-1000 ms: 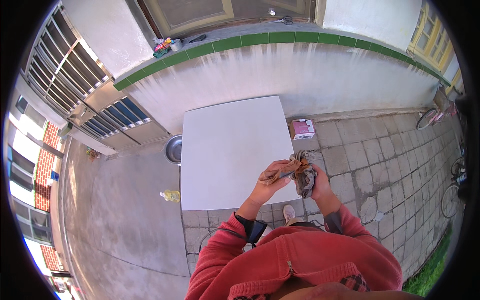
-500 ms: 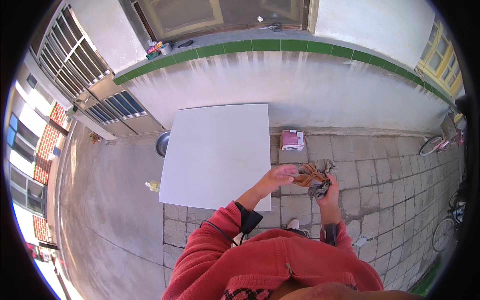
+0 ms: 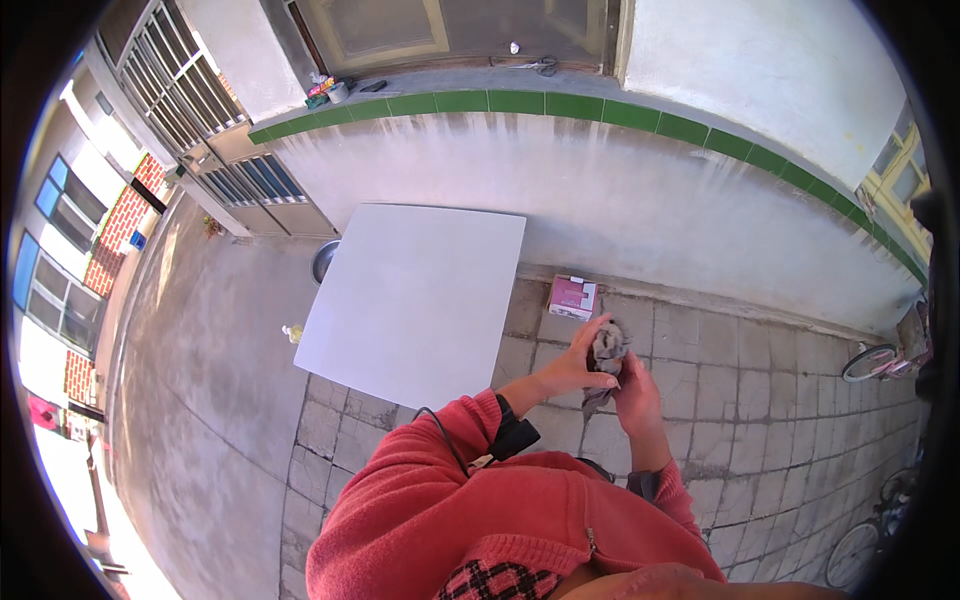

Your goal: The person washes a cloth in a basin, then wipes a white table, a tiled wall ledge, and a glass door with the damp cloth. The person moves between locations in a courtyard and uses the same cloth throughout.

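Observation:
A crumpled greyish cloth [image 3: 607, 345] is bunched up between my two hands, above the paving to the right of a large white panel [image 3: 410, 300]. My left hand [image 3: 578, 366] curls round its left side, with the thumb low and the fingers along the top. From below and to the right, my right hand [image 3: 639, 398] closes on the bundle. A loose end of the fabric dangles between my palms. Parts of the cloth are hidden behind my fingers.
A pink-and-white box [image 3: 573, 297] rests on the paving near the wall. Left of the panel are a metal basin [image 3: 324, 262] and a bottle with yellowish contents [image 3: 292, 333]. Scissors [image 3: 545, 66] lie on the green-edged ledge [image 3: 575, 107]. A bicycle [image 3: 868, 362] stands at the far right.
The cloth, spread wider with a brown part showing, is now gathered into a compact grey bundle. My hands have come closer together. The whole view has turned somewhat.

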### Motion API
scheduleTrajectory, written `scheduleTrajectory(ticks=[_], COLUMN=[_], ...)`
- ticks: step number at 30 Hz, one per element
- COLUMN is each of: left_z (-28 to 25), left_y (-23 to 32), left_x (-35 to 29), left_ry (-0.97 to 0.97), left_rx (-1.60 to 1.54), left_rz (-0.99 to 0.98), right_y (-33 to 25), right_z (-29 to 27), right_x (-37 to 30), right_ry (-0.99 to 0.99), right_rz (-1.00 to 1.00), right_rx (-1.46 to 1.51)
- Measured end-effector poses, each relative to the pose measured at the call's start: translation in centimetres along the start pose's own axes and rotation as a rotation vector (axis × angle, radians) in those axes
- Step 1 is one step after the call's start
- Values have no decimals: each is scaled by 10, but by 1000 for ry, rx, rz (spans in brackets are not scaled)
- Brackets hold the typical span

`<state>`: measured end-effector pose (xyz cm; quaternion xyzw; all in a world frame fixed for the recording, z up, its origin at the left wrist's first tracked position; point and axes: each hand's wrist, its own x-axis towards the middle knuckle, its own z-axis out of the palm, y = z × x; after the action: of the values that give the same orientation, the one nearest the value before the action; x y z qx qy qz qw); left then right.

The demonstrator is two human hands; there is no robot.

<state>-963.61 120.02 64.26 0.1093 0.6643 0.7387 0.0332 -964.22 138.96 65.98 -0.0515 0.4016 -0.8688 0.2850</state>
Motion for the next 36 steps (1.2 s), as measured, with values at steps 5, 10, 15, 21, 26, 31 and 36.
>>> scheduleTrajectory(ticks=[5, 10, 15, 21, 26, 31, 36], left_z=[-17, -58, -198, -411, -527, -532, -500], left_y=[-12, -13, 9, 93, 139, 87, 75], left_x=[26, 53, 114, 234, 353, 442, 457], left_ry=[108, 392, 587, 993, 1167, 1013, 995], left_rx=[-351, -745, -651, -21, 1196, 1609, 1757], left_rz=[-149, -98, 63, 476, 393, -247, -41], right_y=[-12, -40, -40, -43, -74, -97, -93], right_z=[-2, -54, -110, -143, -135, -135, -147], right_x=[22, 30, 46, 107, 201, 258, 279], right_ry=[-49, 174, 430, 831, 712, 641, 705], right_rz=[128, 257, 252, 326, 235, 127, 265], right_rx=[-51, -194, -236, -292, -368, -437, -401])
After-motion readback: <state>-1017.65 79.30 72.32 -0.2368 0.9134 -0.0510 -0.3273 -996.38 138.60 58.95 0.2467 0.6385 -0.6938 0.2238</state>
